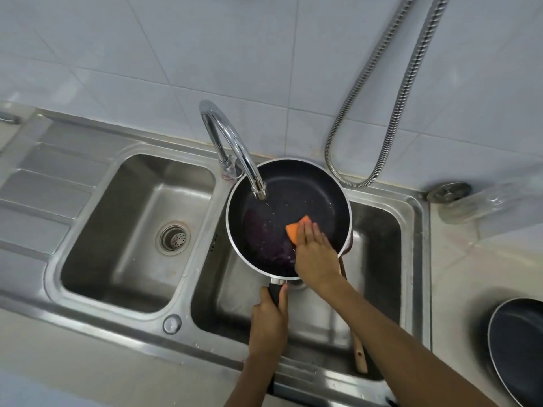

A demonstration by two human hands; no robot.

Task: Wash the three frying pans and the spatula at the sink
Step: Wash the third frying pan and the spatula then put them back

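**Scrubbing a pan under the tap, right basin**

Centre of frame: black frying pan (289,217) held over the right basin of the steel sink (411,259), tilted, rim just under the faucet (235,148) spout. Thin trickle of water falling into it; purplish residue pooled at the pan's lower left.

Left hand (269,324) wrapped closed around the black pan handle (274,292), thumb laid along it. Right hand (316,257) lies flat and mostly extended inside the pan, fingers (308,233) pressing down an orange sponge (296,229); a press, not a pinch.

Lower right of frame: a second dark pan (520,345) sits on the counter, partly cut off by the edge. A wooden handle (360,353), likely the spatula, slants in the right basin beneath the right forearm. Third pan not clearly seen; a reddish edge shows under the held pan, cannot tell what it is.

Risks, as judged:
- Wet handle, one-handed hold: downward scrub pressure could twist the pan out of the grip and drop it onto the spatula.
- Rim close to the spout; a lift could knock it.
- Tilt may spill residue water toward the front edge.
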